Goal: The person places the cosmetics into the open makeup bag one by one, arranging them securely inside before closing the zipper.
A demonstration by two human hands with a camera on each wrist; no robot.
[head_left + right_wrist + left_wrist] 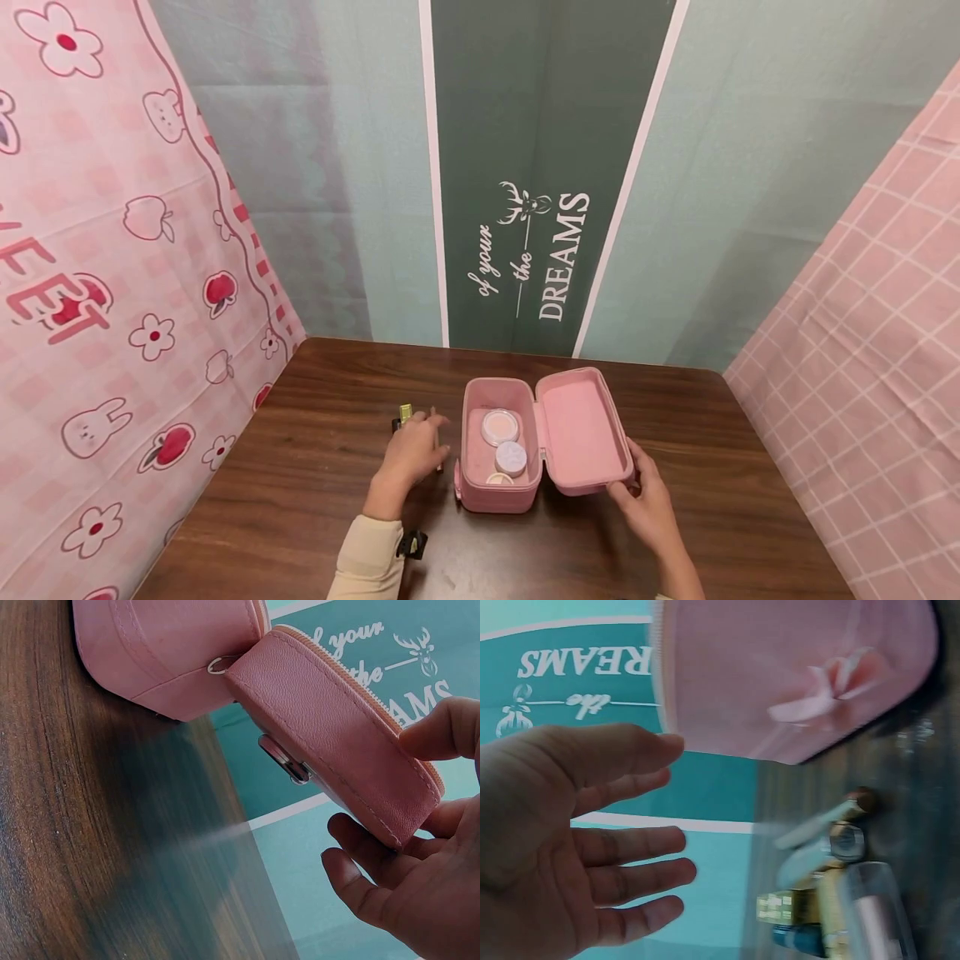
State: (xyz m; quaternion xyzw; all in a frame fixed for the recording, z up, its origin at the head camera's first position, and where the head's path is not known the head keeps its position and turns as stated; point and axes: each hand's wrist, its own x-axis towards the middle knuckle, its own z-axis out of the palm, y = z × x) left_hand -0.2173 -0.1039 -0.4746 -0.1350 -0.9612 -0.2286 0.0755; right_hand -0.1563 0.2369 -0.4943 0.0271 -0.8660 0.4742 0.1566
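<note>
A: Your pink case [498, 500] stands upright on the brown wooden table [300, 517], its lid [588, 429] folded open to the right.

B: And your hands?

A: Your right hand [651, 504] pinches the lid's outer corner between thumb and fingers. Your left hand [412, 450] is spread, holding nothing, near small cosmetics [876, 911] left of the case.

B: How should the case handle?

A: Probably light, its walls firm, its grained skin easy to grip. Take the lid by its stitched rim; steady the body by its sides. The round pots [500, 427] inside look smooth and may slide.
</note>
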